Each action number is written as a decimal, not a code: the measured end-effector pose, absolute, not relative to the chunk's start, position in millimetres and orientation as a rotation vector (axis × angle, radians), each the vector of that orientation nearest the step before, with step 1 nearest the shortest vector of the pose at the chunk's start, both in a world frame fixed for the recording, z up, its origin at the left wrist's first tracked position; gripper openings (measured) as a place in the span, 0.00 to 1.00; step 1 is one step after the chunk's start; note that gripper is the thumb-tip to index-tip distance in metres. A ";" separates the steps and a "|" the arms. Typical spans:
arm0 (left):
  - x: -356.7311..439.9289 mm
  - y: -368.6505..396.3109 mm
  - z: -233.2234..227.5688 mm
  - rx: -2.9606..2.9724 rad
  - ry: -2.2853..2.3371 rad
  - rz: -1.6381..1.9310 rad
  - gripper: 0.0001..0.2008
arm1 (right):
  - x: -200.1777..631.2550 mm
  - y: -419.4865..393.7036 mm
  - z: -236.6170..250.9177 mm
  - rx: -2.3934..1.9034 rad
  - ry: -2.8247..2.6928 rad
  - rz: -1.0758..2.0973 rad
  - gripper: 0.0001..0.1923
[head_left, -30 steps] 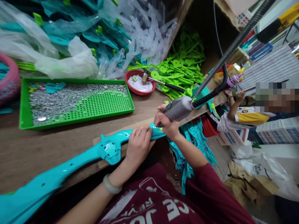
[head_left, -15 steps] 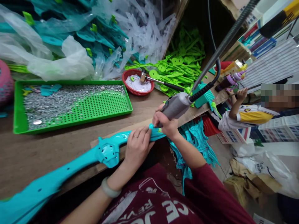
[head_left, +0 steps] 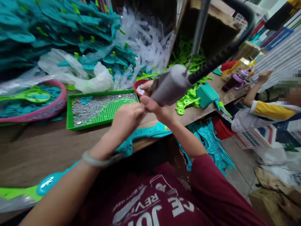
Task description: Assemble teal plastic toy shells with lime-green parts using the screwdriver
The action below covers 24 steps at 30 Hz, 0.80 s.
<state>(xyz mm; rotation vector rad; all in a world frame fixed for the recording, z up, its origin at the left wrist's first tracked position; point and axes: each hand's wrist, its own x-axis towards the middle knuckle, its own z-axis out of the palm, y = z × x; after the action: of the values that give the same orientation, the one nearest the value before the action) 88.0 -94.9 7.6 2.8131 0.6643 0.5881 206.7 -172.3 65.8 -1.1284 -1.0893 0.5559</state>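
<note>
The grey power screwdriver [head_left: 170,84] hangs lifted above the teal plastic part [head_left: 143,134], which lies on the wooden bench's [head_left: 47,147] near edge. The right hand [head_left: 160,110] grips the driver; the left hand's [head_left: 125,119] fingers pinch at its tip, likely seating a screw. Beyond the part sits the green screw tray [head_left: 101,110]. Keeping the tip steady would help.

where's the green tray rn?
Head view, left of centre: the green tray sits on the bench between the pink basket and the left hand.

Screw tray [head_left: 70,116] left of both hands.
</note>
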 end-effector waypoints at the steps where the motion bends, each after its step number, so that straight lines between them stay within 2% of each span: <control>1: 81.7 -79.9 18.2 2.855 0.801 0.556 0.14 | 202.2 -165.4 71.9 -1.097 -1.100 0.499 0.24; 4: 53.9 -59.4 42.4 2.893 1.026 0.585 0.21 | 200.7 -164.3 76.2 -1.025 -0.975 0.431 0.22; 6: 38.2 -72.4 44.1 2.892 1.054 0.649 0.24 | 208.1 -183.6 67.1 -1.066 -0.860 0.385 0.21; 8: 34.9 -104.6 29.6 2.904 0.928 0.683 0.25 | 217.6 -213.4 51.9 -1.119 -0.780 0.388 0.20; 11: 57.2 -165.1 -13.6 2.927 0.525 0.666 0.22 | 230.0 -254.6 26.5 -1.161 -0.725 0.427 0.18; 16: 102.7 -206.4 -77.5 2.907 0.468 0.865 0.20 | 240.7 -268.4 -4.2 -1.129 -0.707 0.446 0.18; 20: 104.8 -197.7 -90.5 2.903 0.428 0.990 0.20 | 239.7 -258.8 -7.7 -1.169 -0.721 0.542 0.21; 24: 101.4 -198.4 -90.4 2.870 0.443 0.951 0.23 | 235.1 -256.9 -1.9 -1.257 -0.709 0.558 0.21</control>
<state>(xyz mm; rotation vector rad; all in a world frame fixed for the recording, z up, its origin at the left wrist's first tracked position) 101.4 -198.4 -90.4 2.8701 0.4427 0.9512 235.1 -256.9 -1.9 -1.2566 -0.7090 0.5584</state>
